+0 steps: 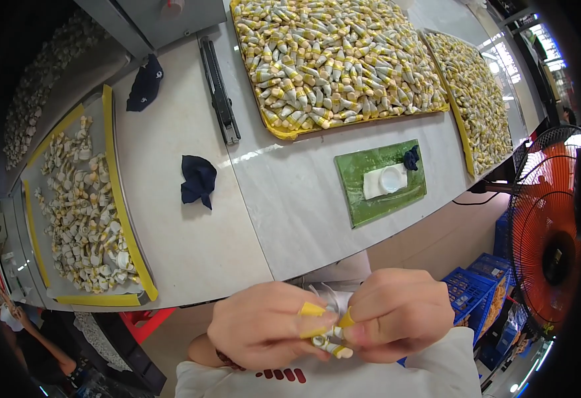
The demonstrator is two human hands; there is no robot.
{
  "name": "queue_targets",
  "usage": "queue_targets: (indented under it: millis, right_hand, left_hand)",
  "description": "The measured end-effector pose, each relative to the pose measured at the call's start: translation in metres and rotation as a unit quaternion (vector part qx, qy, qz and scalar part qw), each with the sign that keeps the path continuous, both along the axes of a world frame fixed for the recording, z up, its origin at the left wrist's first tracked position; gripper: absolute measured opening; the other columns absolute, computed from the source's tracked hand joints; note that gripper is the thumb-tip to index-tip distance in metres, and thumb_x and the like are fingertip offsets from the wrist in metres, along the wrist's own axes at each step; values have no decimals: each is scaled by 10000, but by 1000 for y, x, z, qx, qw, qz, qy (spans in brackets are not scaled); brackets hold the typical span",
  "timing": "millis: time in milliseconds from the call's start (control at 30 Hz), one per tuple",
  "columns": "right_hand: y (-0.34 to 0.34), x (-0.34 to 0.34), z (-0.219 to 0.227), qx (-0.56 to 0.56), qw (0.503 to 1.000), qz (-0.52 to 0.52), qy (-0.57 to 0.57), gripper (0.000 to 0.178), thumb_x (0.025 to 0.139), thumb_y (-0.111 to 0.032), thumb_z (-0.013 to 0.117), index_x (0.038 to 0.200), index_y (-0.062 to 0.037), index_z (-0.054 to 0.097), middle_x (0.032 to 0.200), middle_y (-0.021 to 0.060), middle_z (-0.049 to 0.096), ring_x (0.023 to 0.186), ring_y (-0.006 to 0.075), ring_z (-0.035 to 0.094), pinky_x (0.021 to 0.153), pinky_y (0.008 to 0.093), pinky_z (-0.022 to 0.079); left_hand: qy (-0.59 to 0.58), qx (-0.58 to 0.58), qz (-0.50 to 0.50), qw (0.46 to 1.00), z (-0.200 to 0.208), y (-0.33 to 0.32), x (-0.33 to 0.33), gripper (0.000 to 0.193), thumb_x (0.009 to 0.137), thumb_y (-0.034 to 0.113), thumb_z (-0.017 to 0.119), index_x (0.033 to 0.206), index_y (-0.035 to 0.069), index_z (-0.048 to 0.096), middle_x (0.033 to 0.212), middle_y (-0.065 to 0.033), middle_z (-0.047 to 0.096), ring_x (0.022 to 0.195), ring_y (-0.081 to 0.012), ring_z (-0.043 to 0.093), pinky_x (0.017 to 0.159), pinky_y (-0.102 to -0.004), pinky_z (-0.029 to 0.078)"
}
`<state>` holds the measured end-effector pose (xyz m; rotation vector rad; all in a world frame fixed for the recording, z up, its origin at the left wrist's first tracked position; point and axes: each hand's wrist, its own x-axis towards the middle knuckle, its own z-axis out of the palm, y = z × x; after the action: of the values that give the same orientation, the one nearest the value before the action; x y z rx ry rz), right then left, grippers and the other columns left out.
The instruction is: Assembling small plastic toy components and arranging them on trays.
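Note:
Close to my body, past the table's front edge, both hands meet over small painted pieces. My left hand (pixel 264 325) is closed, its thumb and fingers pinching small white-and-yellow pieces (pixel 330 345) with pale tips. My right hand (pixel 403 318) pinches at the same pieces from the other side. Yellow tape (pixel 312 318) wraps a digit of my left hand, and a yellow wrap (pixel 347 318) shows at my right fingertips. A thin, shiny curved thing shows between the hands; its kind is unclear. The fingers partly hide the pieces.
A large tray (pixel 284 134) heaped with similar pieces stands at the back, another tray (pixel 463 139) right of it. A yellow-edged tray (pixel 128 232) lies left. Dark cloths (pixel 198 180), a long black tool (pixel 218 93), a green mat (pixel 357 199) and an orange fan (pixel 536 225) are around.

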<state>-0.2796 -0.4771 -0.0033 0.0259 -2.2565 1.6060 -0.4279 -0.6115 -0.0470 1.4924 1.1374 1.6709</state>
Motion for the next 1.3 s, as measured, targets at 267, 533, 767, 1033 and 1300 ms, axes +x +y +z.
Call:
queue_targets:
  millis: [267,533,767,1033,1300]
  right_hand:
    - [-19,-16,-20,74,973,-197,91,307,654,-104,745,924,-17,629,875,96,566,702,204,557,612,311,464]
    - [-18,-9,-21,119,975,-152,112,250,616,-27,712,860,-3,662,825,92,586,725,228,579,601,266,497]
    - [-19,-13,-22,73,987,-113,85,308,632,19,650,936,-24,659,938,100,554,683,198,558,579,262,477]
    - [-16,-10,-21,7,994,-110,24,325,659,41,660,980,5,623,838,108,582,671,209,567,568,272,467]
    - [-26,-6,-33,-329,942,-54,28,299,708,51,643,1000,64,585,914,164,620,743,204,613,656,287,493]
  left_hand:
    - [-502,-161,-128,840,-3,-10,21,346,871,178,570,1071,-99,513,1012,-165,586,875,-178,592,731,-283,478]
    - [-140,-65,37,987,-1,0,16,161,739,1,615,891,-51,617,834,-159,627,678,-264,610,649,-309,495]
    - [-115,-257,38,959,9,-6,10,113,739,33,605,841,-3,574,690,-76,595,558,-186,565,514,-253,441]
    - [90,-161,155,971,14,-1,6,129,607,-15,635,714,11,568,561,-53,496,434,-172,455,407,-252,358]
    - [-97,-102,118,983,5,0,9,379,610,88,795,899,21,559,842,-101,555,665,-155,537,521,-229,418]
